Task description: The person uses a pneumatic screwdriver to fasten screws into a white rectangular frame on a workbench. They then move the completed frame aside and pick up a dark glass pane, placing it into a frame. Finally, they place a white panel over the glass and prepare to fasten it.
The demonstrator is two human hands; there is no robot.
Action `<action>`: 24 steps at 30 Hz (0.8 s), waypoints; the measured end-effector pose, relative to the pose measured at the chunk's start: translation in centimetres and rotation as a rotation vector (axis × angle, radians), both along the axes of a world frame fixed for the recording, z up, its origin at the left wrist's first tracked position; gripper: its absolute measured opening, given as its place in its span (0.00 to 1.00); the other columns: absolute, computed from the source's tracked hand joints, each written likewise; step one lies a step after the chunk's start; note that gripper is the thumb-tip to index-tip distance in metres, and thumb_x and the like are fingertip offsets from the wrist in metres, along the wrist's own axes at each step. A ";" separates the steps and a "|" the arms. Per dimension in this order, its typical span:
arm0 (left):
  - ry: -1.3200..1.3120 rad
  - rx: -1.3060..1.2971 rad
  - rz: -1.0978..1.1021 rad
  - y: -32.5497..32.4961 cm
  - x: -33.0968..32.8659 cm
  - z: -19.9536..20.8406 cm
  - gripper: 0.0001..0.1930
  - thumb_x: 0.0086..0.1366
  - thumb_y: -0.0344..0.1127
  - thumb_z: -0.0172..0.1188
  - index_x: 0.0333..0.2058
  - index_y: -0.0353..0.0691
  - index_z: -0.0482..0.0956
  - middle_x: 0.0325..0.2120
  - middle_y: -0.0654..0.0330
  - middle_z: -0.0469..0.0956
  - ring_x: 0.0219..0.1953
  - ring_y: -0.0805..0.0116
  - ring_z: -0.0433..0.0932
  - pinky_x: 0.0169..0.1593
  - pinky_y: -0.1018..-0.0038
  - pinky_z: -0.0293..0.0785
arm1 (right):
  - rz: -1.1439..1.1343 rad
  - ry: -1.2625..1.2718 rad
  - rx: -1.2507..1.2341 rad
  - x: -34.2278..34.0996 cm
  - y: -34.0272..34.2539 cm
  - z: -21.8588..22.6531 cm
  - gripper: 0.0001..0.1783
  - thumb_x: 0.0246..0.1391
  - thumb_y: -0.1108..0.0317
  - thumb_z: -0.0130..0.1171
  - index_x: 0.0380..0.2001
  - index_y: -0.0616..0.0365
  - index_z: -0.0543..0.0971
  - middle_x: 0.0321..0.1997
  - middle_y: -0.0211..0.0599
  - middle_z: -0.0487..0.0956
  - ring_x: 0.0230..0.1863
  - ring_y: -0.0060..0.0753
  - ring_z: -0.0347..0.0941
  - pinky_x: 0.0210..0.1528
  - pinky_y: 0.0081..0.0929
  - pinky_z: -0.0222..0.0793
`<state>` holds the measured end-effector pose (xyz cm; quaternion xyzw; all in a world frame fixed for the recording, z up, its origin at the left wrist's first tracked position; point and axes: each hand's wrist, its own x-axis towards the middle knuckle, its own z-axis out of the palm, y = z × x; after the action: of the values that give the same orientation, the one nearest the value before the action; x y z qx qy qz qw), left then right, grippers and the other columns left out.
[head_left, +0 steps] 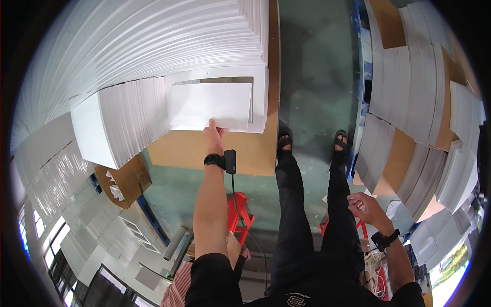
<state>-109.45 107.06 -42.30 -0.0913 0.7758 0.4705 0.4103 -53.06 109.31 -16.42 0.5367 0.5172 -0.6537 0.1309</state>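
Black trousers [299, 215] fill the lower view. Beyond them, a white sheet [210, 105] is pinched at its near edge by the left hand [214, 137], on top of a white stack [258, 97]. It seems light, thin and floppy, probably slippery; it is better held at the edge, lifted gently. The right hand [364, 205] is loosely curled, holding nothing, near the knee. Brown board [255, 153] lies under the stack.
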 end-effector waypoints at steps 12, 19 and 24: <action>0.802 -0.409 -0.581 3.2 3.5 3.2 0.41 0.66 0.46 0.69 0.70 0.37 0.57 0.65 0.41 0.63 0.65 0.45 0.67 0.65 0.54 0.71 | -0.056 -0.052 0.009 -1.1 -1.2 -2.1 0.19 0.61 0.65 0.67 0.53 0.58 0.79 0.42 0.38 0.85 0.42 0.28 0.81 0.47 0.28 0.78; 0.846 -0.330 -1.084 3.7 3.3 2.3 0.43 0.64 0.45 0.70 0.73 0.47 0.58 0.74 0.42 0.52 0.75 0.37 0.51 0.73 0.50 0.60 | -0.092 -0.063 -0.005 -0.4 -1.9 -1.5 0.18 0.62 0.65 0.66 0.53 0.59 0.80 0.43 0.39 0.85 0.42 0.27 0.82 0.46 0.27 0.79; 0.535 0.068 -0.845 3.5 5.6 3.8 0.40 0.68 0.46 0.68 0.70 0.32 0.60 0.68 0.41 0.65 0.70 0.44 0.63 0.71 0.54 0.62 | -0.134 0.102 0.064 2.1 -2.7 -2.2 0.17 0.66 0.69 0.63 0.56 0.60 0.78 0.48 0.40 0.84 0.53 0.30 0.83 0.58 0.29 0.79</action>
<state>-103.80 110.51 -38.48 0.3681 0.8072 0.2954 0.3545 -50.93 106.62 -18.64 0.5402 0.5065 -0.6706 0.0432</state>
